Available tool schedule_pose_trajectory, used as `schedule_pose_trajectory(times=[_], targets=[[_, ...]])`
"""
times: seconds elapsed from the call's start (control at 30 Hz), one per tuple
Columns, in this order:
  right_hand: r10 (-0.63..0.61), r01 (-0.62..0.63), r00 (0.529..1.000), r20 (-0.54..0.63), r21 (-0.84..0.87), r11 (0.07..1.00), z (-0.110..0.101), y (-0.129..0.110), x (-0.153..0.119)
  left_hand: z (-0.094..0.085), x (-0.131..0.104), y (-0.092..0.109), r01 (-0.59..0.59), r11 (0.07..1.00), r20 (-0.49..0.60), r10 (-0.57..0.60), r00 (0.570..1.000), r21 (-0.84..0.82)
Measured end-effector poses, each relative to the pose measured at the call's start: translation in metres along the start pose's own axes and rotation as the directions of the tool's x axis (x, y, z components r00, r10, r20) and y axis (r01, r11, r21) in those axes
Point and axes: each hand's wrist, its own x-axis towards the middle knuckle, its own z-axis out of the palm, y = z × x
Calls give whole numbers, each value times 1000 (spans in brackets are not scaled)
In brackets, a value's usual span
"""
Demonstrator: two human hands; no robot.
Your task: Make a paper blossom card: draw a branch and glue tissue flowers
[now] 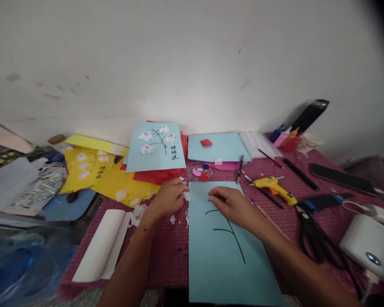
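My left hand (pixel 172 197) is curled closed at the left edge of a light blue sheet (pixel 211 268). White torn paper (pixel 186 195) shows at its fingertips. Over the upper part of the sheet, my right hand (pixel 229 204) has its thumb and fingers pinched together; anything between them is too small or hidden to make out. Black branch lines (pixel 233 232) are drawn on the sheet, partly covered by the right hand. More white scraps (pixel 137 215) lie on the cloth beside my left wrist.
A finished-looking blue card (pixel 155 160) with white flowers lies behind, near yellow sheets (pixel 110 185). A white paper roll (pixel 99 245) is at left. To the right are a marker (pixel 240 168), yellow glue gun (pixel 275 187), black scissors (pixel 316 234), paint bottles (pixel 283 137) and a white power bank (pixel 368 245).
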Motion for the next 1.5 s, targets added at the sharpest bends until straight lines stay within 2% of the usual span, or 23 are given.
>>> schedule_pose_trajectory(times=[0.1,0.2,0.43,0.6,0.7,0.83,0.93,1.0,1.03,1.13,1.2,1.27,1.33,1.5], targets=[[1,-1,1000,-3,14,1000,4,2,1,2,-1,1,-8,999,35,7,999,41],[20,-20,1000,-3,19,1000,4,4,0,0,0,1,1,1000,21,-2,1000,17],[29,-28,1000,-10,103,994,2,3,3,-10,3,7,55,964,-107,-85,991,-259],[109,-113,994,31,197,974,22,0,16,-14,4,13,73,936,-102,-115,988,-343],[120,-121,993,13,87,989,38,-12,23,-15,4,14,72,937,-105,-114,988,-341],[52,-58,996,-75,-78,995,51,-21,32,-12,3,11,75,946,-105,-113,988,-314],[97,-92,989,-109,50,994,54,-14,38,-9,2,6,83,955,-128,-124,984,-286],[201,-172,976,-80,275,946,54,-8,40,-7,1,3,92,961,-159,-137,978,-262],[256,-219,966,-43,396,892,52,-6,40,-6,1,3,98,963,-179,-146,973,-252],[353,-302,933,68,681,667,47,-4,37,-5,1,8,122,951,-209,-185,960,-285],[354,-285,931,93,790,543,44,-6,34,-4,3,16,133,910,-152,-207,966,-392],[341,-259,935,99,848,462,42,-9,32,-1,4,24,144,834,-59,-207,977,-532],[337,-239,937,91,871,430,41,-11,30,3,6,29,159,747,-6,-213,977,-646],[352,-216,935,46,861,461,43,-13,29,10,7,32,155,617,-26,-273,962,-771]])
